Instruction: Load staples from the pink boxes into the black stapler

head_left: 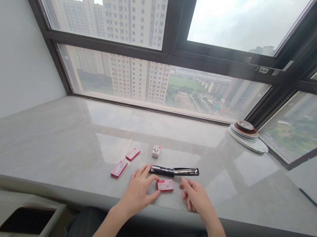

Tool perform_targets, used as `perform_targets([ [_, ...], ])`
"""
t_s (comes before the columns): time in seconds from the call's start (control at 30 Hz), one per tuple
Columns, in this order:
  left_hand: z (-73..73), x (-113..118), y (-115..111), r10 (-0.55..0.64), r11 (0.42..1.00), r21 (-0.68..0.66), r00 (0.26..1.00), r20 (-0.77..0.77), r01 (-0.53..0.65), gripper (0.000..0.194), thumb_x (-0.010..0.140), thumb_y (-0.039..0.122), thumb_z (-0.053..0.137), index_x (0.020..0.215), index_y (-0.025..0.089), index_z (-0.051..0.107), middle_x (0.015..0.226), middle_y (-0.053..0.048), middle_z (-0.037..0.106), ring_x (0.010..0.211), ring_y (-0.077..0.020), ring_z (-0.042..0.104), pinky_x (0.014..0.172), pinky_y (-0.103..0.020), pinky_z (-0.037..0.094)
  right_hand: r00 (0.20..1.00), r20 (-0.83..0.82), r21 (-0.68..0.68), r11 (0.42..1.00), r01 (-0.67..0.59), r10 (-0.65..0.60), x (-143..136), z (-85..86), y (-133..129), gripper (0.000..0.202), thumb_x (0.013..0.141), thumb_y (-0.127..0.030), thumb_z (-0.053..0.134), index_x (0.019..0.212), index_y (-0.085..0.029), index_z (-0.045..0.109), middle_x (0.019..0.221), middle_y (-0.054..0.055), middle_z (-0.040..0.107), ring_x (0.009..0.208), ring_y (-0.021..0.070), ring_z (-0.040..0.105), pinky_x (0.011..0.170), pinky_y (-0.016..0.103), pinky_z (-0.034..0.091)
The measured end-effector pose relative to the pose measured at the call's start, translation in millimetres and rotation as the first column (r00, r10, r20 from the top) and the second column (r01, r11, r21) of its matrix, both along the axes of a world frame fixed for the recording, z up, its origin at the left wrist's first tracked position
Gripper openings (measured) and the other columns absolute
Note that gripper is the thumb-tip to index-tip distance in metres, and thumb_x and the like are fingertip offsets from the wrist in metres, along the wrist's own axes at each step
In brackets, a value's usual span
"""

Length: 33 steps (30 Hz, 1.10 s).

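A black stapler (pixel 174 171) lies opened out on the pale stone ledge, its metal inside facing up. Just in front of it is a small red and white box of staples (pixel 165 185). My left hand (pixel 138 190) has thumb and index finger at the left corners of this box, while its other fingers stretch toward the stapler's left end. To the right of the box, my right hand (pixel 194 196) is closed with thumb and index finger pressed together. Whatever may be in that pinch is too small to make out.
Two more red and white boxes, a flat box (pixel 132 154) and a tilted box (pixel 119 168), lie to the left. A small white box (pixel 156 151) stands behind the stapler. Stacked plates (pixel 247 136) sit by the window corner. A phone-like black slab (pixel 27 220) is at lower left.
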<state>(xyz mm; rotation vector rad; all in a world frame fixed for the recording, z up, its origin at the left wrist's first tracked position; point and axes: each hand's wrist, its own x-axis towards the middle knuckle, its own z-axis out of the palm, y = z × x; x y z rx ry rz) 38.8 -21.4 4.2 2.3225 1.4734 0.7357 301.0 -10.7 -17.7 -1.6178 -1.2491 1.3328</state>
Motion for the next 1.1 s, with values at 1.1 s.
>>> perform_targets([
  [1.1,-1.7,-19.1,8.6,-0.043,0.996,-0.070,0.996,0.080,0.049,0.037,0.086,0.036,0.070,0.122,0.032,0.063,0.157,0.000,0.044,0.150,-0.0252,0.033,0.125,-0.049,0.025,0.932,0.347,0.341,0.940,-0.018,-0.108,-89.8,25.3,30.5,0.026,0.086,-0.045,0.063,0.086,-0.020,0.070,0.056,0.000,0.063,0.056,0.0156,0.058,0.054,0.024,0.036],
])
